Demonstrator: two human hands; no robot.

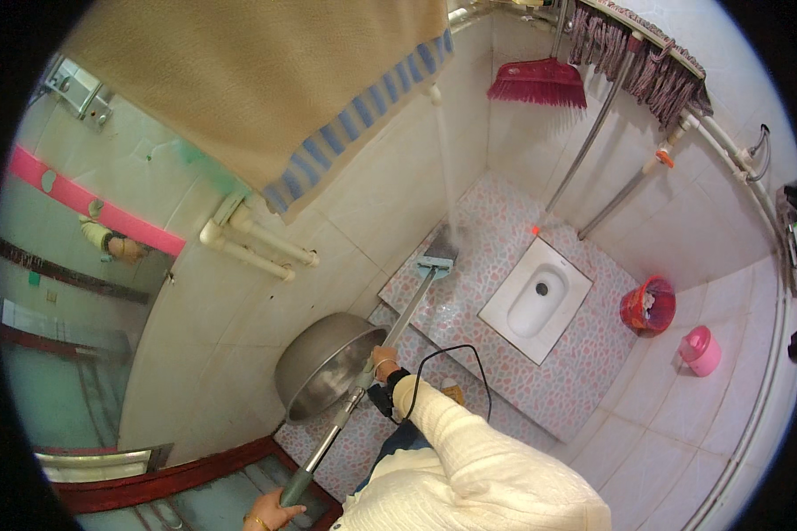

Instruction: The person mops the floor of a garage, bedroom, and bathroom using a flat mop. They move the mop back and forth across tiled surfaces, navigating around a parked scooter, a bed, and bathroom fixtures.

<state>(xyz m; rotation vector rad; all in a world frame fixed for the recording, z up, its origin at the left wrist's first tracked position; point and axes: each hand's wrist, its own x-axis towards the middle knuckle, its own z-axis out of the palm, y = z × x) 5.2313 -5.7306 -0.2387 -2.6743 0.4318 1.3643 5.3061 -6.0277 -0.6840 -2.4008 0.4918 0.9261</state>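
Mop (pixel 409 310) is grasped midway by the right hand (pixel 383 363) and, at seven o'clock, by the left hand (pixel 276 510); its head (pixel 436 262) (pale blue) is met by falling water (pixel 450 168) at one o'clock.

Mop pole (pixel 407 316) = shiny metal tube w/ matt grey grips (pixel 297 486), clamp (pixel 437 263) looks like pale blue plastic. Basin (pixel 294 372): smooth bare metal, dullish sheen. Wall tiles (pixel 345 230) r glossy, squat toilet (pixel 521 319) = smooth white ceramic afaict. Bucket (pixel 633 310) & pink pail (pixel 703 352): shiny plastic. Towel (pixel 257 71): matt cloth, v. soft-looking. Hanging mop strands (pixel 660 80): rough n stringy. Sleeve (pixel 496 460): textured knit, matt imo.
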